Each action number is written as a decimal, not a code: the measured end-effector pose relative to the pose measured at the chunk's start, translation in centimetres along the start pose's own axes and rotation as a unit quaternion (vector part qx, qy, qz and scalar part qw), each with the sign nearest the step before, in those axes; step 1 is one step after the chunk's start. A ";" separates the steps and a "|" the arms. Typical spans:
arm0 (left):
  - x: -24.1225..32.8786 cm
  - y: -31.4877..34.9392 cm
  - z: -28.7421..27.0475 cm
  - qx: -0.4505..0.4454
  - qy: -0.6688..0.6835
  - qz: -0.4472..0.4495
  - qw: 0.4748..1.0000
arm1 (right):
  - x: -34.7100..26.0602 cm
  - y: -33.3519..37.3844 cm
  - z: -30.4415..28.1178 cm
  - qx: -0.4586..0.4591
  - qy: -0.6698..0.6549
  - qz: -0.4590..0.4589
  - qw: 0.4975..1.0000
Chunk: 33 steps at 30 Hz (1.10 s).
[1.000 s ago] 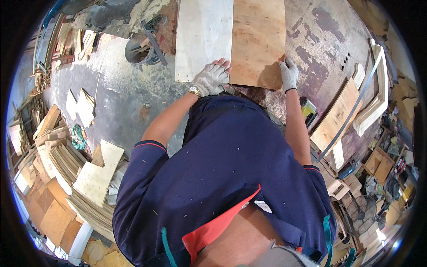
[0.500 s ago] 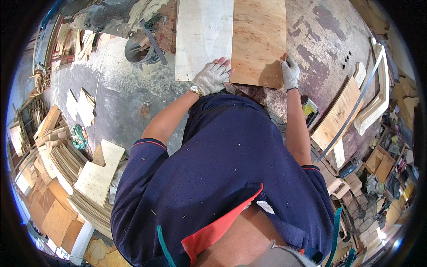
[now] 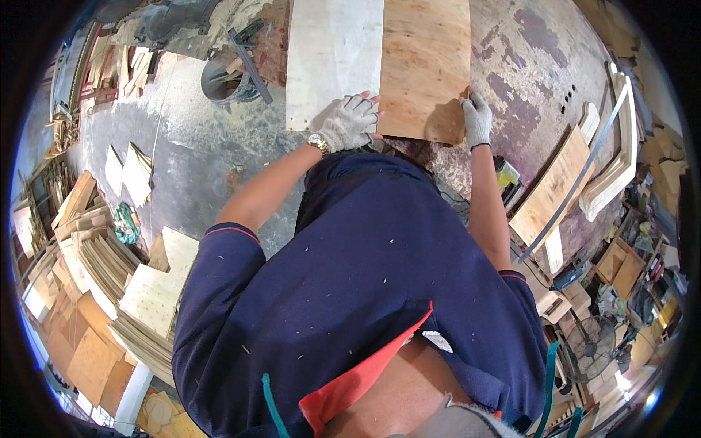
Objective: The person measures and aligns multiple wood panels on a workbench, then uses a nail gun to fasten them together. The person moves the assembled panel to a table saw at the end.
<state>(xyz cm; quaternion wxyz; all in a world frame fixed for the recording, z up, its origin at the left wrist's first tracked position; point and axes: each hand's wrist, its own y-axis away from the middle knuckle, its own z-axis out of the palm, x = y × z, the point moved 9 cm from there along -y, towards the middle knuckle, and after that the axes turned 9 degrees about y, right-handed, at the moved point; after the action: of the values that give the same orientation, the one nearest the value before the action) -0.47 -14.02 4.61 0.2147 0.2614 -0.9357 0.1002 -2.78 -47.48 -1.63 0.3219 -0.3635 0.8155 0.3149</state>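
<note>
Two plywood panels lie side by side in front of me, a pale one [image 3: 332, 58] on the left and a browner one [image 3: 426, 66] on the right. My left hand [image 3: 349, 124], in a light fingerless-tipped glove, lies over the near end of the pale panel. Its fingers are stretched out and reach the seam, with the thumb by the brown panel's near corner. At the brown panel's right edge, my right hand [image 3: 477, 120], gloved too, grips near the corner. Its thumb and fingers are on the edge; the fingers beneath are hidden.
A round bin [image 3: 223, 82] with offcuts stands beyond the left hand. Stacked plywood sheets [image 3: 146, 339] and scraps fill the left side. On the right, a yellow-marked tool [image 3: 506, 175] sits near my forearm, beside a leaning board [image 3: 553, 179], a curved strip and a fan [image 3: 590, 339].
My left hand and elbow have shifted slightly left, and the pale panel's near end has moved a little with them. The right hand keeps its place on the brown panel's edge.
</note>
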 end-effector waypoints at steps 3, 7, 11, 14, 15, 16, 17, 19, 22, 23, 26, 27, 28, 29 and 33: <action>-1.7 -1.9 -0.9 -0.056 0.014 -0.021 0.998 | -0.5 0.4 -0.3 0.003 -0.038 -0.007 0.999; -6.8 -5.5 -3.5 0.085 -0.024 -0.010 0.996 | -0.4 -0.2 -0.5 0.035 -0.005 0.013 0.999; -12.3 -10.5 -4.6 0.130 -0.048 -0.010 0.990 | -2.5 -2.8 -0.8 0.058 0.069 0.016 0.996; -13.6 -14.1 -4.4 0.106 -0.066 0.004 0.992 | -4.3 -6.2 -1.2 0.089 0.124 -0.019 0.988; -13.9 -15.1 -4.2 0.100 -0.078 0.013 0.992 | -4.7 -7.2 -1.3 0.101 0.139 -0.037 0.984; -14.4 -15.1 -4.2 0.093 -0.080 0.007 0.992 | -5.9 -7.8 -0.6 0.062 0.167 -0.016 0.984; -14.6 -14.7 -4.1 0.086 -0.082 0.001 0.993 | -7.6 -8.2 -0.2 0.053 0.182 -0.018 0.982; -13.9 -14.4 -3.9 0.068 -0.078 0.004 0.995 | -8.8 -8.3 -0.1 0.046 0.214 -0.007 0.976; -13.1 -14.5 -3.8 0.035 -0.098 0.004 0.995 | -9.2 -8.4 -0.6 0.091 0.250 0.019 0.964; -13.2 -14.7 -3.7 0.024 -0.104 0.004 0.994 | -9.5 -8.6 -0.8 0.112 0.244 0.020 0.963; -13.2 -14.7 -4.1 0.036 -0.098 -0.008 0.995 | -9.2 -8.2 -0.7 0.124 0.221 0.062 0.965; -12.8 -14.8 -4.2 0.032 -0.096 -0.005 0.995 | -9.0 -7.9 -0.8 0.133 0.236 0.033 0.962; -12.8 -15.0 -4.1 0.032 -0.092 -0.006 0.995 | -8.8 -8.0 -0.7 0.143 0.249 -0.002 0.958; -12.8 -15.1 -4.1 0.031 -0.088 -0.006 0.996 | -8.6 -8.2 -0.8 0.153 0.262 -0.036 0.952; -13.1 -14.9 -4.0 0.028 -0.096 -0.011 0.995 | -9.0 -8.1 -0.5 0.136 0.233 0.015 0.963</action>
<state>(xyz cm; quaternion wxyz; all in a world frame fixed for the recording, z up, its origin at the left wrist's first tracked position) 18.94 -19.54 3.40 0.1176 0.2860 -0.9459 0.0980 8.29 -48.72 3.21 0.1649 -0.3670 0.9085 0.1127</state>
